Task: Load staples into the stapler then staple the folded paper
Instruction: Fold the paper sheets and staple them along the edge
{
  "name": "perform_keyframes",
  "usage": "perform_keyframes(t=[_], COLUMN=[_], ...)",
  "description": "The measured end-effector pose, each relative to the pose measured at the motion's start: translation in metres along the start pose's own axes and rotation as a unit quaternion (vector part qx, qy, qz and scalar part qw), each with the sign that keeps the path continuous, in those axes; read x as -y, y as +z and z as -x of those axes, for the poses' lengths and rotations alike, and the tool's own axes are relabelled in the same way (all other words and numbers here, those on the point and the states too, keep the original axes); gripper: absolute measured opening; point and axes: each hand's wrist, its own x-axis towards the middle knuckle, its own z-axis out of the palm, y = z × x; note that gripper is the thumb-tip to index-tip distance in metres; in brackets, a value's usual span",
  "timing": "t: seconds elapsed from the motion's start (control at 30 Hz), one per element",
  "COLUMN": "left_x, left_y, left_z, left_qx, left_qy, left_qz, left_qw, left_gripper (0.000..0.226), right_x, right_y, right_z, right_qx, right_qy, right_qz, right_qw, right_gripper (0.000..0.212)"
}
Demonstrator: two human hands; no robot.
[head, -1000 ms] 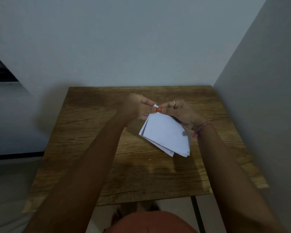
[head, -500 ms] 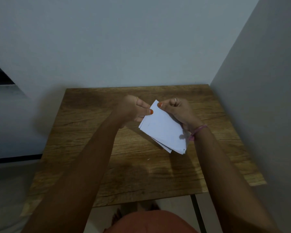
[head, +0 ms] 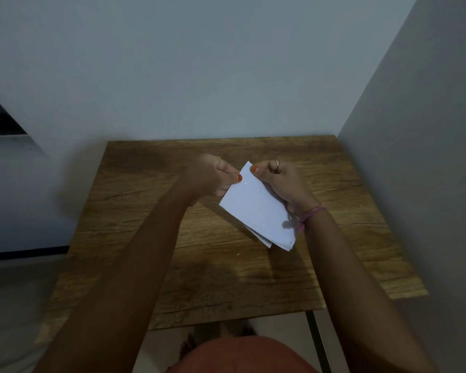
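Observation:
A folded white paper (head: 256,208) of several layers is held tilted above the wooden table (head: 226,278). My left hand (head: 213,176) pinches its upper left edge with thumb and fingers. My right hand (head: 280,181) pinches the top corner and runs along the paper's right edge. The paper's lower corner points toward me, its layers slightly fanned. No stapler or staples are in view.
The table stands in a corner, with a wall behind it and a wall (head: 414,157) along its right side. A black table leg (head: 316,343) shows below the front edge. Floor lies to the left.
My two thumbs, close together at the paper's top corner a second ago, have moved slightly apart. The paper has turned a little and sits flatter toward me.

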Motion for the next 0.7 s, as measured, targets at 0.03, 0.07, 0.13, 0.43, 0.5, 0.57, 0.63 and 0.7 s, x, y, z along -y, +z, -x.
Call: perform_keyframes(t=[0.03,0.07,0.13,0.43,0.5,0.57,0.63,0.7], left_x=[-0.001,-0.001,-0.003,-0.003,-0.004,-0.007,-0.011,-0.015], left_y=[0.000,0.001,0.002,0.000,0.000,0.003,0.007,0.009], left_z=[0.001,0.002,0.004,0.002,-0.001,-0.005,-0.007,-0.009], left_qx=[-0.002,-0.004,-0.013,-0.022,-0.020,-0.042,-0.072,-0.082], left_qy=[0.001,0.003,0.011,0.012,0.015,0.027,0.049,0.069], left_qz=[-0.004,-0.010,-0.023,-0.069,-0.069,-0.033,-0.013,-0.016], left_qw=[1.000,1.000,1.000,0.997,0.997,0.998,0.996,0.994], left_gripper=[0.006,0.005,0.005,0.009,0.005,0.017,0.016,0.009], right_x=[0.000,0.000,0.000,0.001,0.002,0.005,0.008,0.011], right_y=[0.001,0.002,0.004,0.008,0.009,0.010,0.013,0.014], right_z=[0.000,0.000,0.000,0.002,0.003,0.004,0.003,0.002], right_qx=[-0.001,0.001,0.004,-0.017,-0.020,-0.016,-0.018,-0.022], right_qy=[-0.002,-0.003,0.001,0.003,0.000,-0.016,-0.030,-0.038], right_qz=[0.001,0.000,-0.004,-0.001,-0.005,-0.008,-0.004,-0.009], right_qw=[1.000,1.000,1.000,1.000,1.000,1.000,0.999,0.999], right_gripper=[0.015,0.016,0.016,0.014,0.015,0.015,0.015,0.014])
